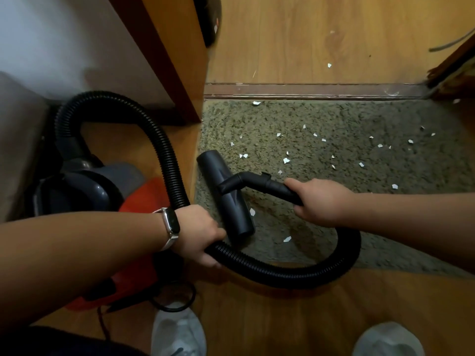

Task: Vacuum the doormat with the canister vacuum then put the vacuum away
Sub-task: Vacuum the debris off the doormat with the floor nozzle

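Right hand [321,201] is wrapped round the rigid handle tube [277,187]; left hand [200,232] is closed round the ribbed hose [282,273], judged light and floppy, so steering is best done from the tube. Floor head [228,199] is set between the hands on the doormat [359,119], paper scraps [286,160] beyond; canister [144,199] sits outside the left wrist.

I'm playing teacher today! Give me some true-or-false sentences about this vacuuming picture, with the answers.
1. The right hand grips the wand handle. True.
2. The left hand holds nothing. False: it grips the ribbed hose.
3. White paper scraps lie on the doormat. True.
4. The canister vacuum is blue. False: its body is red and dark grey.
5. The wristband is on the right wrist. False: it is on the left wrist.
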`<action>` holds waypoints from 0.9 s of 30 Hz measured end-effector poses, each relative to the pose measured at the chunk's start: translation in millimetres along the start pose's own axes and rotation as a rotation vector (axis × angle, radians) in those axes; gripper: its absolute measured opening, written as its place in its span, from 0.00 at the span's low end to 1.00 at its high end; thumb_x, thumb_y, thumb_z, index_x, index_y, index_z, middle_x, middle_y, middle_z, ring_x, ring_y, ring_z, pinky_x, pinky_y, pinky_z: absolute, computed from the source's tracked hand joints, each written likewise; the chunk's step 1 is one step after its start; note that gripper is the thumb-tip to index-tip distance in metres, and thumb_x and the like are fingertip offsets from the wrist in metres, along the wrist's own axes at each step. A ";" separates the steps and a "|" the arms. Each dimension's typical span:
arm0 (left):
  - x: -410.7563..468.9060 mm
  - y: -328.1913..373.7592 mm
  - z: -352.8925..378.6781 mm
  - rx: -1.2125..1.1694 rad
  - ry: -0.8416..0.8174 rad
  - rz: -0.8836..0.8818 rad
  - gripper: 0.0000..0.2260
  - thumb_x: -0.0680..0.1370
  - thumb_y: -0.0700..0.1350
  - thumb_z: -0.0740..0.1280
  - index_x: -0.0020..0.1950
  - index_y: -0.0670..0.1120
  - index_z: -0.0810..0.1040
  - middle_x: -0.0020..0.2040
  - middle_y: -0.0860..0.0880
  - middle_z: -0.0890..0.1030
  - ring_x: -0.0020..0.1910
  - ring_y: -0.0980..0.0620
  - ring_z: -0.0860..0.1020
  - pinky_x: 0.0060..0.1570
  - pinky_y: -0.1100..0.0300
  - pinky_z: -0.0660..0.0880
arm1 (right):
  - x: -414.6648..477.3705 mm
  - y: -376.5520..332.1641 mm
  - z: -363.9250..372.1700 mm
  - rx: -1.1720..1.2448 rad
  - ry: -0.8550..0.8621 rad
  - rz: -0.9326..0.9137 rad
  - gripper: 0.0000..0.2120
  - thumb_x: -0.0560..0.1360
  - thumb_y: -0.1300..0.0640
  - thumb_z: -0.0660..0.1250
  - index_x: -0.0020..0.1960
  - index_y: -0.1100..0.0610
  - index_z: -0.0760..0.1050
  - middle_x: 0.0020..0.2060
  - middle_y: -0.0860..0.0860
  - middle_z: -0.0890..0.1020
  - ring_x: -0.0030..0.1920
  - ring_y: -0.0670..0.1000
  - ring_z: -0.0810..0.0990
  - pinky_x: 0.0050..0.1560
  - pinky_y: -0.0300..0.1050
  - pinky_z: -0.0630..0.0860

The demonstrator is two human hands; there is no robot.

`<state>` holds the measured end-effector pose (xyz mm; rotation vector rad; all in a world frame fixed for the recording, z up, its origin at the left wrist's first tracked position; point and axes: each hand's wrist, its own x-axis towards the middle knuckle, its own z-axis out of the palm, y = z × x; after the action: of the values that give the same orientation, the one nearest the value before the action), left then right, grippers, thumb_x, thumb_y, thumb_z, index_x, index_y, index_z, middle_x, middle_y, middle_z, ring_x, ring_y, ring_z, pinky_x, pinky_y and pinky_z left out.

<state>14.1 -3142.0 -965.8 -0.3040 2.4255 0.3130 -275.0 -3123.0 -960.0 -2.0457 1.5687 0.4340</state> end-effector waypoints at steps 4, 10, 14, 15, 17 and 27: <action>-5.8 -1.0 5.8 0.006 0.031 0.002 0.27 0.76 0.71 0.57 0.56 0.49 0.75 0.48 0.49 0.81 0.45 0.45 0.80 0.45 0.51 0.78 | 1.9 -6.6 8.0 0.027 -0.034 -0.042 0.17 0.76 0.50 0.64 0.63 0.48 0.64 0.38 0.49 0.78 0.37 0.55 0.77 0.37 0.48 0.76; -10.8 -6.7 9.3 0.034 0.081 -0.005 0.27 0.75 0.71 0.57 0.55 0.49 0.75 0.48 0.49 0.82 0.45 0.45 0.81 0.45 0.52 0.77 | 5.3 -3.3 13.6 0.033 -0.045 -0.013 0.18 0.77 0.49 0.64 0.64 0.49 0.65 0.39 0.49 0.76 0.38 0.55 0.77 0.37 0.46 0.73; -6.8 -6.5 8.7 0.027 0.102 -0.024 0.27 0.75 0.72 0.57 0.54 0.49 0.75 0.47 0.49 0.82 0.44 0.44 0.81 0.45 0.52 0.78 | 1.8 11.8 12.2 0.043 -0.001 0.056 0.20 0.76 0.48 0.65 0.66 0.49 0.65 0.46 0.52 0.81 0.47 0.58 0.81 0.40 0.47 0.74; -5.7 -6.7 8.0 0.030 0.104 -0.029 0.27 0.75 0.72 0.57 0.54 0.49 0.74 0.47 0.49 0.82 0.44 0.44 0.81 0.45 0.52 0.78 | 0.4 14.1 12.5 0.046 0.003 0.070 0.20 0.76 0.48 0.65 0.66 0.48 0.65 0.46 0.52 0.81 0.47 0.58 0.82 0.40 0.46 0.73; -3.7 -8.4 6.5 0.035 0.096 -0.031 0.27 0.75 0.72 0.57 0.54 0.49 0.74 0.47 0.49 0.81 0.45 0.44 0.81 0.46 0.51 0.78 | -2.3 16.4 13.9 0.057 0.004 0.085 0.19 0.76 0.48 0.65 0.65 0.47 0.66 0.42 0.50 0.78 0.46 0.57 0.81 0.39 0.45 0.71; -6.7 -8.9 4.9 0.061 0.111 0.008 0.27 0.74 0.72 0.58 0.53 0.49 0.76 0.47 0.50 0.82 0.45 0.45 0.81 0.46 0.51 0.77 | -1.3 -12.5 12.6 -0.038 -0.061 -0.082 0.19 0.75 0.49 0.64 0.65 0.46 0.65 0.39 0.48 0.76 0.42 0.57 0.80 0.39 0.48 0.77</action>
<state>24.6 -3148.1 -966.5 -0.2917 2.5401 0.2300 -262.6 -3112.2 -967.0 -2.0972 1.4456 0.4945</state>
